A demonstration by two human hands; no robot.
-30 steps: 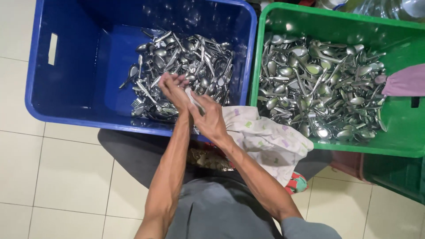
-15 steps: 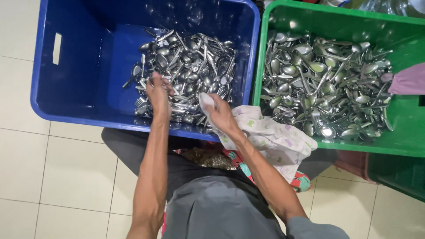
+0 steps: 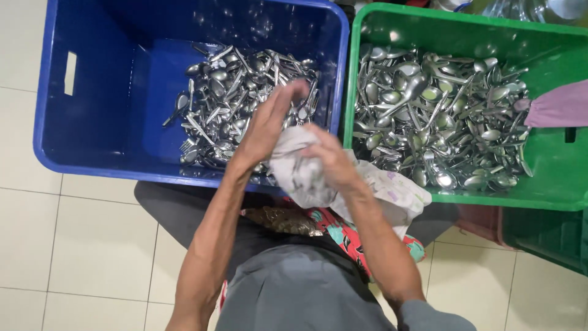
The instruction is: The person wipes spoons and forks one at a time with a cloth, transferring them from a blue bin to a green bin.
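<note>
Floor (image 3: 79,245): pale tiles, and both crates stand on it.
Blue crate (image 3: 79,132): on the left, with a pile of spoons and forks (image 3: 236,98) heaped on its right side; the left part of the bottom is bare.
Green crate (image 3: 551,178): on the right, just beside the blue one, with a wider layer of spoons (image 3: 441,116) over most of its bottom (a purple cloth (image 3: 560,107) hangs on its right wall).
Cloth (image 3: 392,190): pale and printed, lying over the person's lap and bunched up between the hands.
Left hand (image 3: 266,125): over the near edge of the blue crate, fingers nearly straight, touching the cloth; whether it holds a piece, I cannot tell.
Right hand (image 3: 327,159): closed around the bunched cloth.
Progress: it seems about the middle, since both crates hold many pieces.
</note>
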